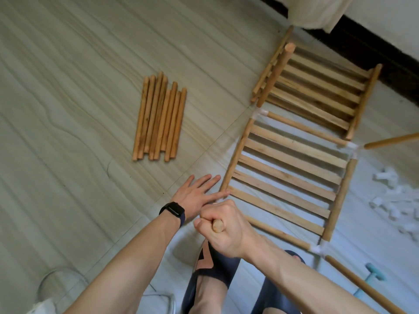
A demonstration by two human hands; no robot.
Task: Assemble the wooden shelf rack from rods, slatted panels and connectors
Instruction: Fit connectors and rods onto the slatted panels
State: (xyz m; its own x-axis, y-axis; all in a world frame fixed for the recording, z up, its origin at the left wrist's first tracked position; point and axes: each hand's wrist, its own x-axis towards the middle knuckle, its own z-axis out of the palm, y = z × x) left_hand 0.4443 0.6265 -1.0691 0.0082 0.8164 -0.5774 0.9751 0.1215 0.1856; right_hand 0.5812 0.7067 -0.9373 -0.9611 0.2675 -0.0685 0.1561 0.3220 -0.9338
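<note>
Fingers (204, 219) of the right hand (229, 230) are curled tight round a rod (218, 225), held end-on toward the camera above the near-left corner of the slatted panel (285, 175), which lies flat on the floor (68, 87). Left hand (196, 196) is flat, fingers straight and slightly spread, index tip at that same corner; touching or just beside, cannot tell. Panel is framed by rods along its edges. White corner connectors (260, 112) show at three corners, and each carries a post rod (275, 73) pointing away from the frame. The fourth corner's connector is hidden under the hands. Judgement: the gripped rod is the fourth post, being seated now, so the first tier is close to complete. Not yet used: a bundle of spare rods (159, 118) lying side by side, well apart to the left; more slatted panels (317, 89) stacked beyond the frame; a heap of loose connectors (394, 200) to the right. Remaining, as I read it: seat this post, then connectors on the post tops, upper panels and their rails. Well under half done.
</note>
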